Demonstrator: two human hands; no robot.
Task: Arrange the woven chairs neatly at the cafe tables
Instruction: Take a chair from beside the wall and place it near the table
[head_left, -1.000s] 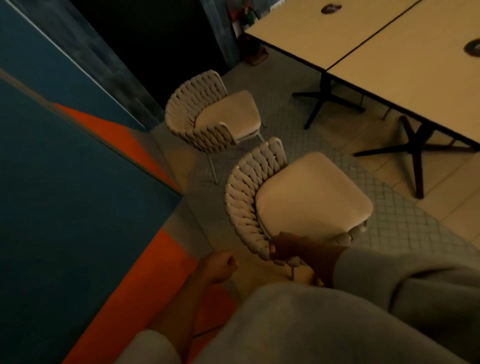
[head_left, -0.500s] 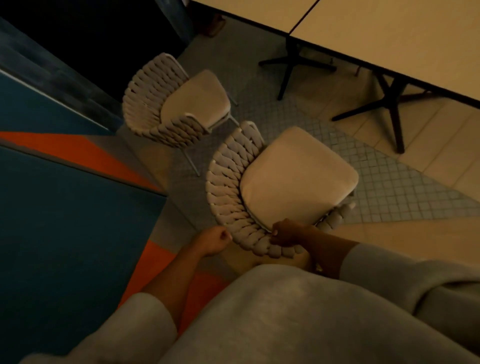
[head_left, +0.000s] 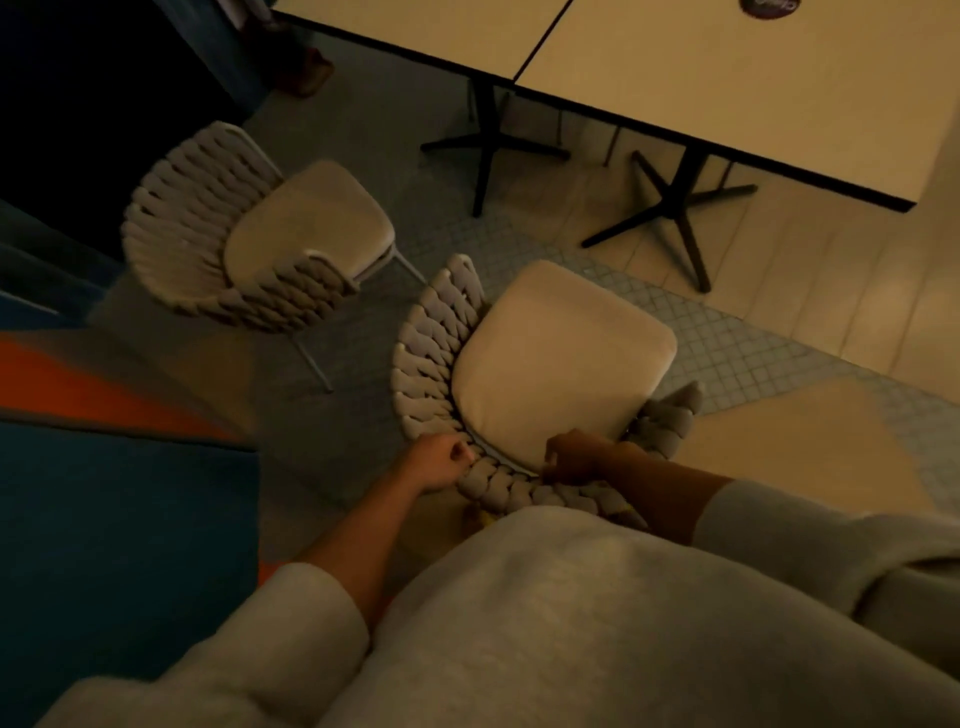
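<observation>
A woven chair with a beige seat cushion stands just in front of me, its seat facing the cafe tables. My left hand grips the woven backrest rim at its left side. My right hand grips the same rim at the cushion's back edge. A second woven chair stands to the left, farther off and apart from the first. Two light tabletops joined side by side fill the upper right on black cross-shaped bases.
A blue and orange wall panel runs along my left. A black table base stands on the floor ahead of the near chair, another farther left. A dark round object lies on the right tabletop.
My left hand has moved from beside the chair onto its backrest rim and now grips it. My right hand has kept its hold. The view has shifted toward the tables.
</observation>
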